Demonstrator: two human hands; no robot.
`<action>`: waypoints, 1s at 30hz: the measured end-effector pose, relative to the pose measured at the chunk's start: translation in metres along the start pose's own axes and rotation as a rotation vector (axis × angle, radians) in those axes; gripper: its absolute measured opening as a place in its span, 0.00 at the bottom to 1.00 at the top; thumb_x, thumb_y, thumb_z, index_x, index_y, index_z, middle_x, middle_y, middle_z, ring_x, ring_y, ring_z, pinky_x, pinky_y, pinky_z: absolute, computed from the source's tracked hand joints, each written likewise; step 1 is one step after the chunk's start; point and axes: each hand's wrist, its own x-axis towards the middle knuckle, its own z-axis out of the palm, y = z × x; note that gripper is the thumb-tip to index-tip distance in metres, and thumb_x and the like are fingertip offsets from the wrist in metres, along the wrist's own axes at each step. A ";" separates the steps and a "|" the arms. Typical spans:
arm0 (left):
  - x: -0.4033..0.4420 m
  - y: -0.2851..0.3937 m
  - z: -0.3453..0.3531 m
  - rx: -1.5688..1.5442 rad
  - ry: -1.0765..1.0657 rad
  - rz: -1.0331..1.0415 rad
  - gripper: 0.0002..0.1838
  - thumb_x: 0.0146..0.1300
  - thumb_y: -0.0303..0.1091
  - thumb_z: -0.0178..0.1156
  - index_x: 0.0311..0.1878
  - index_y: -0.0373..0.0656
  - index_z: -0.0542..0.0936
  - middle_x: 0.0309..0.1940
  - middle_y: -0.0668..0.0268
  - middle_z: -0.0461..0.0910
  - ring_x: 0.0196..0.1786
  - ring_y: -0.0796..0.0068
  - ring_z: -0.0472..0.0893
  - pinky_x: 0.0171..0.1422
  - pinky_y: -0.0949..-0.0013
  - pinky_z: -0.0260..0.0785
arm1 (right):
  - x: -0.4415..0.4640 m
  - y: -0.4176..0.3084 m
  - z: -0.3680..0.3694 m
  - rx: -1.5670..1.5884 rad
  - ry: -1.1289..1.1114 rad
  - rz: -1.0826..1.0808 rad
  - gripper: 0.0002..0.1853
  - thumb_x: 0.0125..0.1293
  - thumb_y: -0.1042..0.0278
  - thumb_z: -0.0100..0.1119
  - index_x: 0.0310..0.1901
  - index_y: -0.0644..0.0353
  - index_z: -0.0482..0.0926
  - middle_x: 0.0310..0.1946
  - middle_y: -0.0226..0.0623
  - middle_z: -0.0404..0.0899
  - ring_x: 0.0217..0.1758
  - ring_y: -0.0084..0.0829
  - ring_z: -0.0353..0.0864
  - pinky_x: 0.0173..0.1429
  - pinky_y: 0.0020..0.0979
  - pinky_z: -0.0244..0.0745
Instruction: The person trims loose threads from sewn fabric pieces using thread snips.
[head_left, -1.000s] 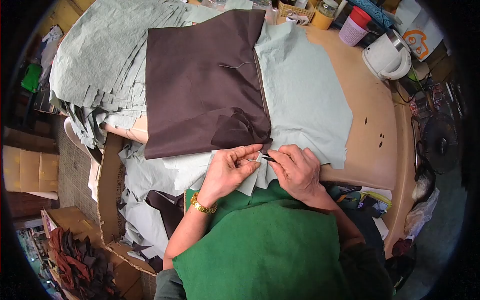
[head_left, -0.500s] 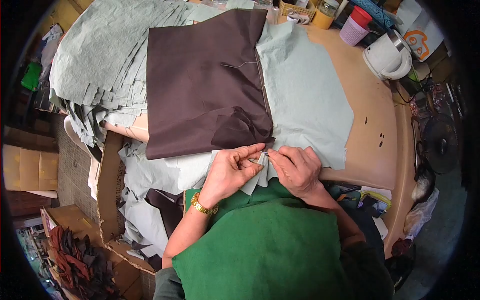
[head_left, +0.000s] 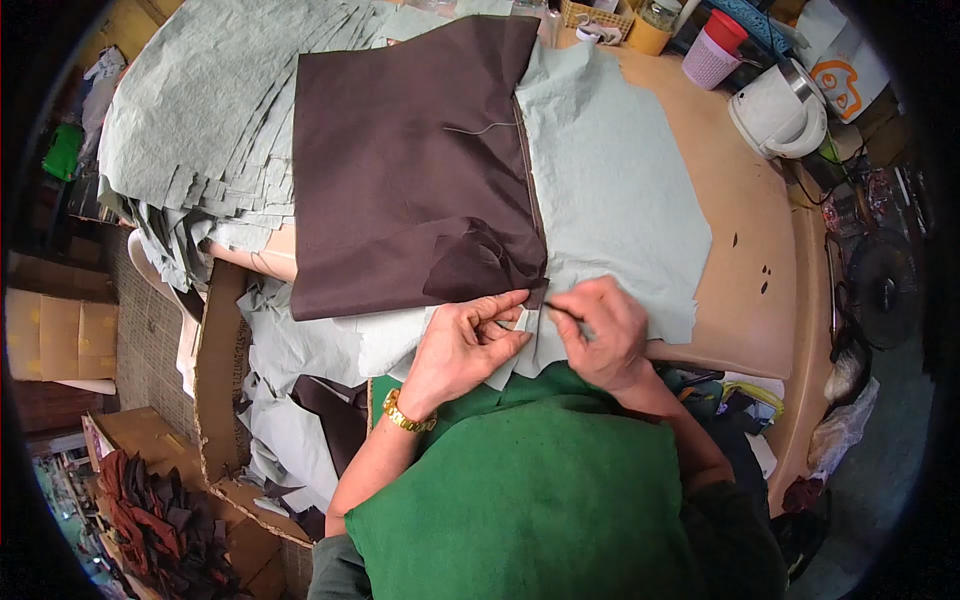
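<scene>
Our left hand [head_left: 470, 345] grips the pale cloth [head_left: 543, 350]; the dark strip [head_left: 537, 292] lies just right of its index fingertip, lengthwise away from us. Our right hand [head_left: 605, 330], farther off, blurs; we cannot tell its grip.

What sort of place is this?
Probably a small sewing workshop: there's a big stack of pale cut sheets, a large dark brown cloth, and a cardboard box holding more material.
</scene>
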 end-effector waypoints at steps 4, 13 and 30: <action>-0.002 0.009 0.011 0.297 0.109 0.048 0.25 0.56 0.28 0.72 0.59 0.34 0.81 0.38 0.67 0.85 0.34 0.89 0.76 0.43 0.79 0.74 | 0.010 0.003 -0.010 0.096 -0.039 0.401 0.22 0.52 0.71 0.72 0.51 0.59 0.80 0.38 0.38 0.74 0.34 0.37 0.80 0.38 0.39 0.75; 0.003 0.012 0.011 0.511 0.256 0.092 0.14 0.59 0.30 0.62 0.47 0.37 0.87 0.21 0.64 0.79 0.22 0.83 0.73 0.31 0.73 0.69 | 0.005 0.013 -0.017 -0.066 -0.295 0.392 0.29 0.53 0.82 0.63 0.60 0.62 0.76 0.37 0.43 0.71 0.35 0.46 0.78 0.38 0.41 0.74; -0.119 0.014 -0.085 1.208 -0.122 -0.202 0.14 0.58 0.45 0.67 0.30 0.43 0.86 0.23 0.52 0.81 0.30 0.51 0.83 0.36 0.54 0.76 | 0.062 0.060 -0.106 0.104 -0.218 0.531 0.04 0.61 0.75 0.62 0.36 0.66 0.82 0.29 0.37 0.81 0.31 0.25 0.79 0.40 0.29 0.73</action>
